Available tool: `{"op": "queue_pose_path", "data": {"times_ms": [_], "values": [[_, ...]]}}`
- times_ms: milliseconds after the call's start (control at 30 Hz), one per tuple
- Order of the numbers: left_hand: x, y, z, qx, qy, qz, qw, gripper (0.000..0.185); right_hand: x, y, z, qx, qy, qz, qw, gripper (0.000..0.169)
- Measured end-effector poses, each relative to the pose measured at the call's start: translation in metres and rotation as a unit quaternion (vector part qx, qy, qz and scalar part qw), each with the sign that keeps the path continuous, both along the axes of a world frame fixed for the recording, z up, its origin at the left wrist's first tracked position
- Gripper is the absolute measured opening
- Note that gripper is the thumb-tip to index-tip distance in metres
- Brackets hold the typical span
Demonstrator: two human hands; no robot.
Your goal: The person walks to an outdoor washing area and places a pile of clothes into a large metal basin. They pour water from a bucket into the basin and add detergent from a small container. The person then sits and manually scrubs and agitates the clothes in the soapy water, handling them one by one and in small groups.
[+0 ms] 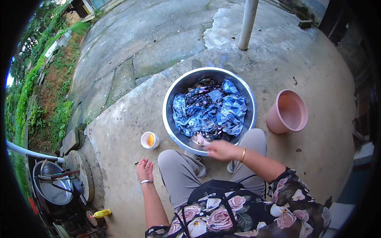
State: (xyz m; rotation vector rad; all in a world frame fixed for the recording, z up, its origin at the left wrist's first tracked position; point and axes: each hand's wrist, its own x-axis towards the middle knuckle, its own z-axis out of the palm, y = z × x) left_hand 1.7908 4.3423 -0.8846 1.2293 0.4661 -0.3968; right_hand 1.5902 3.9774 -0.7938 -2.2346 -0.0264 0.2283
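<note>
A large round metal basin stands on the concrete before my knees, holding wet clothes. Blue patterned cloth lies over a dark floral cloth, and a pale pink cloth shows at the near side. My right hand, slightly blurred, is over the basin's near rim; whether its fingers hold anything is unclear. Out to the left, my left hand is raised above the ground with its fingers apart and nothing in it. Just beyond it sits a small white tub with an orange item inside.
A pink plastic bucket stands right of the basin. Farther ahead rises a pole. At the lower left are a metal pan with sticks across it, a round stone slab and a yellow bottle.
</note>
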Motion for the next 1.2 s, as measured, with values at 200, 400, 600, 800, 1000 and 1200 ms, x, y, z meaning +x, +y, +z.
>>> {"op": "queue_pose_path", "data": {"times_ms": [200, 400, 600, 800, 1000, 1200], "values": [[-0.092, -0.024, 0.127, -0.068, -0.167, -0.122, 0.976, 0.016, -0.141, 0.035, 0.044, 0.053, 0.050, 0.016, 0.997, 0.040], [-0.112, -0.029, 0.143, -0.071, -0.137, -0.210, 0.965, 0.016, -0.263, 0.045, 0.090, 0.140, 0.171, -0.160, 0.962, 0.037], [-0.098, -0.086, 0.143, -0.076, -0.151, -0.322, 0.932, 0.018, -0.412, 0.077, 0.023, 0.252, 0.264, -0.300, 0.881, 0.034], [-0.079, -0.140, 0.159, -0.075, -0.158, -0.407, 0.896, 0.018, -0.445, 0.108, 0.036, 0.484, 0.279, -0.269, 0.785, 0.066], [-0.036, -0.180, 0.149, -0.029, -0.163, -0.483, 0.859, 0.017, -0.418, 0.033, 0.032, 0.161, 0.329, -0.399, 0.841, 0.052], [0.016, -0.248, 0.122, 0.020, -0.148, -0.523, 0.839, 0.016, -0.249, -0.108, 0.056, -0.063, 0.083, -0.453, 0.885, 0.034]]}}
